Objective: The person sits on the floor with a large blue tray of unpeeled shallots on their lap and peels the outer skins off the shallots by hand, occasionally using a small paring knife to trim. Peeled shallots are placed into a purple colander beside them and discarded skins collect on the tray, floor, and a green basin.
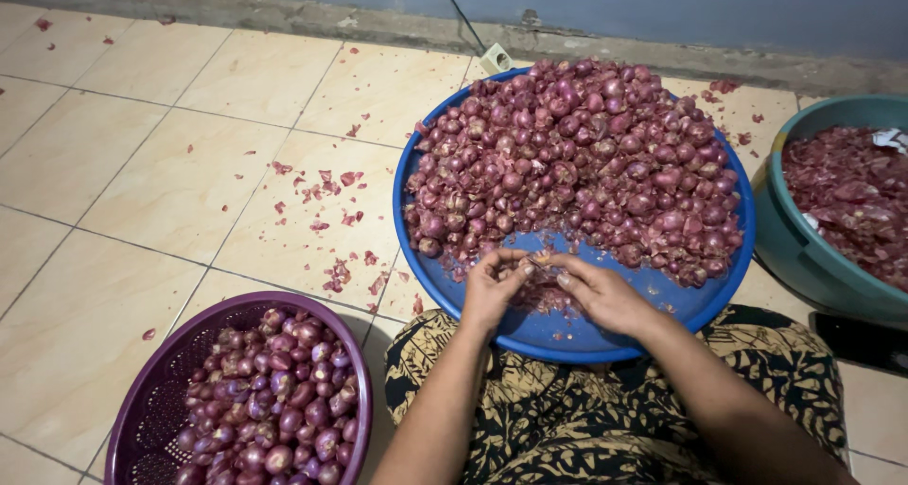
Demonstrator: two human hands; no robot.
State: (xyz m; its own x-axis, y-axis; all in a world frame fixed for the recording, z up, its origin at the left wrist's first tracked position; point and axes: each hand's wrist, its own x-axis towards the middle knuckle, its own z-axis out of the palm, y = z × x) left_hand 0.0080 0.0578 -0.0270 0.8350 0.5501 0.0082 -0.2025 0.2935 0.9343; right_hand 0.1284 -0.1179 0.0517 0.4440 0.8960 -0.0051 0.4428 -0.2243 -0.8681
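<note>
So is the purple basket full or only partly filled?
Partly filled: shallots cover the right side of the purple basket, and bare mesh shows on its left.

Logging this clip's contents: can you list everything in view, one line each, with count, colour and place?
blue basin: one, blue, centre, on floor
shallots: large heap, red-purple, in blue basin
purple basket: one, purple, lower left
peeled shallots: many, purple, in purple basket
teal tub: one, teal, right edge
skins: pile, red, in teal tub
scraps: scattered, red, on tiles
floor: cream tiles
socket: one, white, by wall
left hand: one, over basin rim
right hand: one, meeting the left around a small shallot
</note>
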